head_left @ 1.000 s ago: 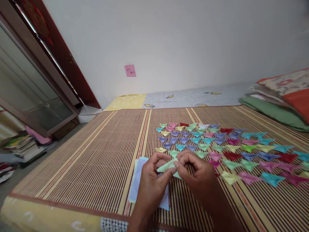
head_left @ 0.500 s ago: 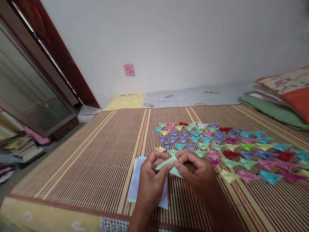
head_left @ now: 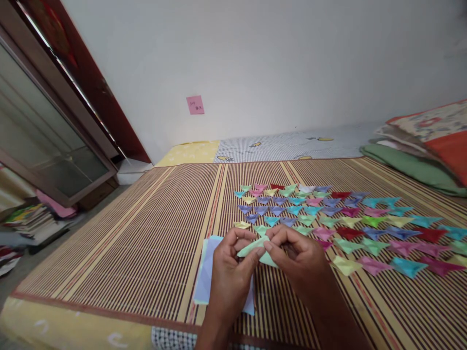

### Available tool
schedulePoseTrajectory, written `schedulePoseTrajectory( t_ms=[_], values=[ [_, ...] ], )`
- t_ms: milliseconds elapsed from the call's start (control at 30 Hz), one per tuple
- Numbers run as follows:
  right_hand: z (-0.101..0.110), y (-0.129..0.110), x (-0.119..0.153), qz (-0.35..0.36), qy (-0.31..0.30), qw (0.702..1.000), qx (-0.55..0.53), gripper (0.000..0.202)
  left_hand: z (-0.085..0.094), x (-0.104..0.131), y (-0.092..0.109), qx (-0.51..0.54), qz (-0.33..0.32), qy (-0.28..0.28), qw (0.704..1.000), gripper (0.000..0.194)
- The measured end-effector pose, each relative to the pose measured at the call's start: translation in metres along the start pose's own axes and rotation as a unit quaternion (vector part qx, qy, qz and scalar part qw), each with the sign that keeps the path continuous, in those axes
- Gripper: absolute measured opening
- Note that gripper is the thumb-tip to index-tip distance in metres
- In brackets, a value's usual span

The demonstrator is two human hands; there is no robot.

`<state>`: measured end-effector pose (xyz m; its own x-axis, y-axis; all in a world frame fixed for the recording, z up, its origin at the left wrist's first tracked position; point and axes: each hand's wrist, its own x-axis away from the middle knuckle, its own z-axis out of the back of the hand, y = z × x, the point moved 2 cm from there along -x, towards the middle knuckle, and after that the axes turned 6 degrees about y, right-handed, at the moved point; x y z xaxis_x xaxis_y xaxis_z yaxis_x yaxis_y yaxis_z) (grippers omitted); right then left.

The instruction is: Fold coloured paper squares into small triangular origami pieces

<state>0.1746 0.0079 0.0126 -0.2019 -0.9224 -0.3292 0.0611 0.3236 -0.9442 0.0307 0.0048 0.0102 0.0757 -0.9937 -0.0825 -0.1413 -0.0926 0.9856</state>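
A small piece of pale green folded paper point(head_left: 251, 247) is held up between both hands, just above the mat. My left hand point(head_left: 233, 262) pinches its left part, thumb in front and fingers behind. At the paper's right side, my right hand point(head_left: 295, 253) grips it between thumb and index finger. Part of the paper is covered by the thumbs and fingertips. Below and behind my left hand lies a stack of paper sheets point(head_left: 204, 274), with a lavender one on top. Just beyond the hands, rows of small folded paper shapes point(head_left: 294, 210) in many colours spread to the right.
A striped bamboo mat point(head_left: 146, 243) covers the bed. Folded bedding and a green cloth point(head_left: 408, 167) are piled at the far right. A pink note point(head_left: 195, 105) is stuck on the white wall point(head_left: 273, 63). Books point(head_left: 29, 216) and a glass-panelled door point(head_left: 54, 126) are at the left.
Both hands have shifted very slightly to the right with the green paper, whose angle has changed a little. The stack and the rows of folded shapes stay as they were.
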Motion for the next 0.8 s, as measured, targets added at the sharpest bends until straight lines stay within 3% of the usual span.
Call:
schedulePoseTrajectory(
  t_ms=[267, 500, 667, 800],
  values=[
    [0.000, 0.004, 0.002, -0.003, 0.003, 1.000, 0.022, 0.022, -0.002, 0.002, 0.001, -0.013, 0.003, 0.008, 1.000, 0.028],
    [0.003, 0.006, -0.001, -0.011, -0.021, 0.999, -0.043, 0.022, 0.011, -0.006, 0.003, 0.035, 0.070, -0.120, 0.990, 0.039],
    [0.005, 0.002, -0.004, -0.023, -0.043, 0.997, -0.051, 0.022, 0.025, -0.009, 0.008, -0.001, 0.058, -0.112, 0.992, 0.032],
    [0.002, 0.001, -0.002, -0.023, -0.073, 0.997, -0.033, 0.021, 0.019, -0.003, 0.008, -0.067, 0.075, -0.146, 0.984, 0.028]
  ],
)
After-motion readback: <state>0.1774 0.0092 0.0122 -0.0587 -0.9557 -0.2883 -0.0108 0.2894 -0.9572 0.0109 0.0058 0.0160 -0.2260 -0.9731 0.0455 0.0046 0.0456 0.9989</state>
